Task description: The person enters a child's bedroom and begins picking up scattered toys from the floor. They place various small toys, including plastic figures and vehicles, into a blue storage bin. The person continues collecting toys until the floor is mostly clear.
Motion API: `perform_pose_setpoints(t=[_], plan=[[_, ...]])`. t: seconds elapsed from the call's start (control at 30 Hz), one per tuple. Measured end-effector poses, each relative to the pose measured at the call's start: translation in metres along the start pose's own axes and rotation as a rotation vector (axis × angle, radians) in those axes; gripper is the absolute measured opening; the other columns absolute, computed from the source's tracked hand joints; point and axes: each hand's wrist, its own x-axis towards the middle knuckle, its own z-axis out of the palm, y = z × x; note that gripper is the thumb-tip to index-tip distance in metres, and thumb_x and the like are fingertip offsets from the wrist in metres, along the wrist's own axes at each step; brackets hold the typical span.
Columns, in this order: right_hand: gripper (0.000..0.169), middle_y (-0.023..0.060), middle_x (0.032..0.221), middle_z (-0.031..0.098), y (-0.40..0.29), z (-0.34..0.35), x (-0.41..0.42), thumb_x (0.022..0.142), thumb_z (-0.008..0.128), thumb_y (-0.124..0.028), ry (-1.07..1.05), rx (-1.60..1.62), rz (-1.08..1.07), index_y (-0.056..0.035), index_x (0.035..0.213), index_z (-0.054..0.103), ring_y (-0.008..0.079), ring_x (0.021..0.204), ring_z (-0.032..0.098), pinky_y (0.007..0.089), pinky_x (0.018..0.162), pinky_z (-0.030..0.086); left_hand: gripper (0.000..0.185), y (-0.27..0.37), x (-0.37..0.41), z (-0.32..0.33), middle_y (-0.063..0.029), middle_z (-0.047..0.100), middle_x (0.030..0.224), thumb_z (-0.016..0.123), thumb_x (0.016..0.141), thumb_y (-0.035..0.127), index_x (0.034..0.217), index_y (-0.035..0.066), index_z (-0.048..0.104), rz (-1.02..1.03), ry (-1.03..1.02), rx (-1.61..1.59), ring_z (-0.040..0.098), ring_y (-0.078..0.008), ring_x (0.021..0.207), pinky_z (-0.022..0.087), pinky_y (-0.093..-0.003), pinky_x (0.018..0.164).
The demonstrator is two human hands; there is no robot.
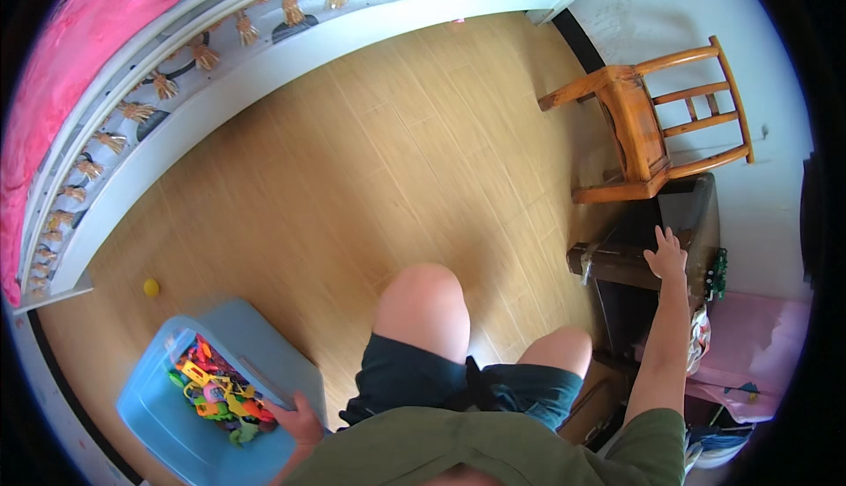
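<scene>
A light-blue plastic storage bin [149, 413] sits tilted on the floor at my lower left. Inside it lies a heap of colourful plastic toys [221, 393]. The near rim of the bin is in the grip of my left hand [303, 420]. On the other side, my right hand [667, 258] is stretched out with its fingers apart and holds nothing. It is over the edge of a dark brown wooden table or cabinet [608, 268]; whether it touches the wood I cannot tell.
A wooden chair [638, 129] stands by the right wall. Ahead curves a bed's white side board [218, 106] beneath tasselled trim and a pink cover [86, 56]. A small yellow ball [151, 288] lies on the wood-patterned floor [370, 175]. Pink cloth [753, 347] covers something at right.
</scene>
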Motion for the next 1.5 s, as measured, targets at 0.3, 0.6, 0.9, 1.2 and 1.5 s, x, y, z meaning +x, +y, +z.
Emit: perform_pose_setpoints(t=[0.3,0.6,0.9,1.2,1.5], plan=[[0.065,0.0096,0.145,0.034,-0.061,-0.086,0.009,0.085,0.056,-0.032,0.031,0.019,-0.030,-0.0187,0.142,0.029,0.0291,0.128,0.039,0.0492,0.103,0.031,0.065,-0.003,-0.005,0.007,-0.0285,0.042,0.124,0.056,0.079,0.007,0.134,-0.007,0.024,-0.092,0.125,0.090,0.046,-0.0377,0.113,0.036,-0.0418,0.098],[0.064,0.0093,0.139,0.040,-0.183,-0.111,0.100,0.086,0.053,-0.035,0.114,-0.014,-0.363,-0.0218,0.143,0.026,0.0295,0.123,0.044,0.0474,0.098,0.038,0.063,0.011,-0.019,0.008,-0.0275,0.041,0.127,0.054,0.083,0.006,0.137,-0.004,0.023,-0.094,0.074,-0.030,0.046,-0.0350,0.114,0.035,-0.0405,0.099],[0.072,0.0143,0.142,0.033,-0.373,-0.150,0.210,0.084,0.058,-0.028,0.260,0.038,-0.655,-0.0274,0.145,0.019,0.0315,0.123,0.044,0.0454,0.095,0.042,0.062,-0.016,-0.019,-0.004,-0.0272,0.051,0.117,0.058,0.083,0.015,0.133,-0.006,0.029,-0.035,0.198,0.382,0.053,-0.0370,0.103,0.040,-0.0419,0.092],[0.080,0.0238,0.147,0.018,-0.527,-0.190,0.334,0.084,0.059,-0.029,0.384,0.169,-0.741,-0.0303,0.146,0.009,0.0379,0.127,0.037,0.0489,0.097,0.040,0.081,-0.040,-0.030,-0.053,-0.0262,0.035,0.135,0.067,0.077,0.029,0.140,0.004,0.023,-0.298,0.341,0.851,0.042,-0.0441,0.117,0.039,-0.0480,0.093],[0.056,0.0206,0.140,0.036,-0.582,-0.209,0.479,0.086,0.055,-0.032,0.303,0.437,-0.864,-0.0102,0.135,0.039,0.0384,0.124,0.038,0.0454,0.102,0.034,0.078,0.117,-0.074,0.008,-0.0204,0.012,0.150,0.063,0.083,0.033,0.142,0.001,0.022,-0.643,0.300,1.063,0.020,-0.0374,0.136,0.024,-0.0427,0.109]])
